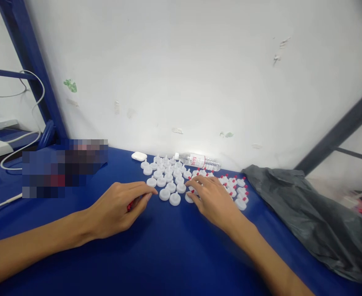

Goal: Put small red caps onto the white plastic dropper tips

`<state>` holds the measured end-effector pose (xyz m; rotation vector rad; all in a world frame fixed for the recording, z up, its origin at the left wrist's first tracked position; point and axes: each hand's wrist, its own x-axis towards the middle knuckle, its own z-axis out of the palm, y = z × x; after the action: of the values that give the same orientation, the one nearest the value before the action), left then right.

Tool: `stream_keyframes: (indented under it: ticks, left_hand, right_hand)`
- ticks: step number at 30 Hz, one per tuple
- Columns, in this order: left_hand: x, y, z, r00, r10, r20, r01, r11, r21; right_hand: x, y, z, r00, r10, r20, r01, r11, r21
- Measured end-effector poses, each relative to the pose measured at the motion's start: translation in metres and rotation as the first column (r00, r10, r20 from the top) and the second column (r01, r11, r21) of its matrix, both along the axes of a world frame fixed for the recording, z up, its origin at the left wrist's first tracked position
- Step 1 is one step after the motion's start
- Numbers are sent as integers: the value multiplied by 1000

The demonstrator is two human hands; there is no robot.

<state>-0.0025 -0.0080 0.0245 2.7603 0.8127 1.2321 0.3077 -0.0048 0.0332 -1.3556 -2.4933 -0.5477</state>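
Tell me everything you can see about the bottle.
The bottle is clear, looks like plastic, and has a white cap and a white label with red print too small to read. It lies on its side on the blue surface near the wall, cap end to the left, behind the white pieces. Whether it touches them is unclear.
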Motion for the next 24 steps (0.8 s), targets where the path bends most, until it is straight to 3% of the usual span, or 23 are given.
stream_keyframes:
  ticks: [5, 9, 14, 20, 24]
  left_hand:
    - [-1, 1, -4, 1000, 9, -11, -9, 999, -40]
    - [0, 1, -6, 1000, 20, -23, -21, 999, -44]
    - [1, -4, 0, 999, 6, -38, -8, 998, -60]
    - [2, -5, 3, 999, 1, -48, -4, 999, -47]
    - [2, -5, 4, 999, -8, -42, 8, 1000, -16]
  right_hand:
    - [7, 5, 3, 995, -88, 39, 91, 992, -82]
    - [13, 7, 2, 991, -129, 33, 130, 991, -35]
    - [12, 2, 5, 995, -21, -99, 28, 997, 67]
    - [3, -7, 13, 990, 92, -104, -105, 987, -123]
    - [3, -6, 10, 985, 126, -115, -143, 979, -147]
